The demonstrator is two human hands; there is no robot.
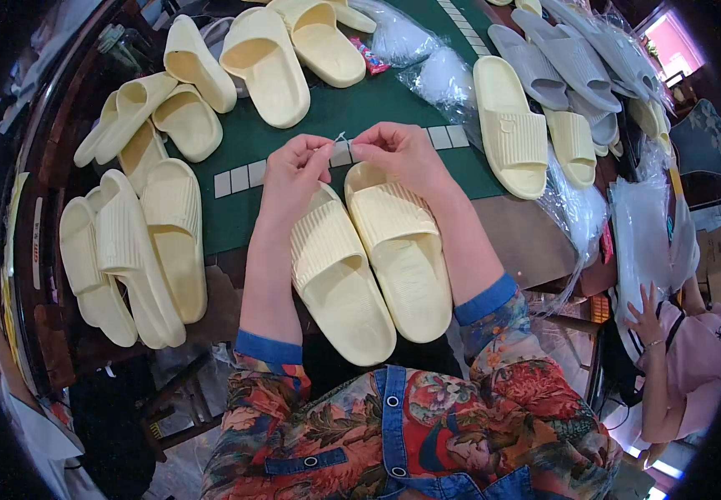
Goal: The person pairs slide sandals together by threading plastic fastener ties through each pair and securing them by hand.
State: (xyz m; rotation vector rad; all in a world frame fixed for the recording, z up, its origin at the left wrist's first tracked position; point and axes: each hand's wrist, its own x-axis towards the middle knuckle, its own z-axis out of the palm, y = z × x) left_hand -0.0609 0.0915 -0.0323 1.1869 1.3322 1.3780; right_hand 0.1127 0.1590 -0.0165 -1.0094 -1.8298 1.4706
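A pair of pale yellow slide slippers (348, 304) lies side by side in front of me, heels toward me, with ribbed straps. Just beyond their toes, my left hand (298, 171) is closed in a pinch, thumb against fingers. My right hand (402, 157) pinches too, close by on the right. A thin whitish strand (341, 136) sticks up between the two sets of fingertips; both hands seem to grip it. Its lower part is hidden, so I cannot tell whether it joins the slippers. My right wrist passes over the toe of the right slipper.
More yellow slippers (150, 242) are heaped at left and far left. Another yellow slipper (512, 129) lies at right, beside grey slippers (556, 58). Clear plastic bags (439, 79) lie behind. White tiles (239, 179) line the green tabletop. Another person's hand (646, 317) touches plastic at far right.
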